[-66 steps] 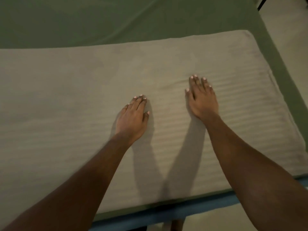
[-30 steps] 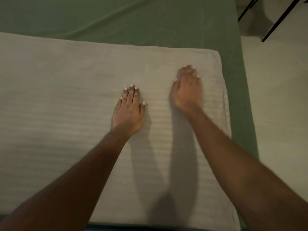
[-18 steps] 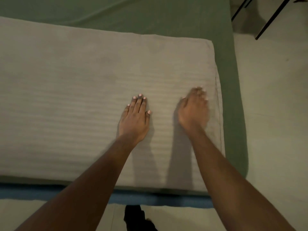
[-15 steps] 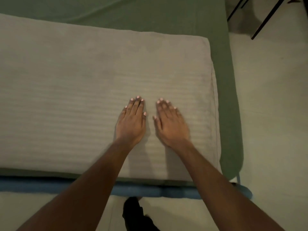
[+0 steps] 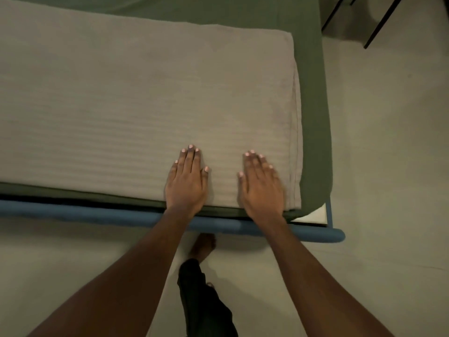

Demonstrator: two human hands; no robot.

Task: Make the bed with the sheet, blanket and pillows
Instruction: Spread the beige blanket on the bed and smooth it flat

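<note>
We stand at the side of the bed and lean over it, both arms stretched forward. Our left hand [image 5: 185, 181] lies flat on the grey blanket [image 5: 145, 98], palm down, its fingers straight and close together, thumb out a little to the side. Our right hand [image 5: 261, 186] lies flat on the blanket as well, fingers straight and slightly fanned, gripping nothing. The two hands are apart from each other, with a bare strip of blanket between them, and both wrists cross the near edge of the blanket.

The blanket is ribbed and spread smooth over the bed. Its right hem lies just beside our right hand, and its far right corner is square. Beneath it lies the green sheet [image 5: 313, 117], which shows as a band along the right side, beyond the far edge and as a thin strip along the near edge. At the near right corner a pale bit of mattress [image 5: 313, 216] peeks out under the sheet.

A blue rail [image 5: 97, 214] of the bed frame runs along the near side, under our forearms. Below it, on the pale floor [image 5: 388, 166], we see a bare foot [image 5: 202, 245] and a black trouser leg [image 5: 204, 302]. Thin dark furniture legs [image 5: 381, 23] stand at the top right.
</note>
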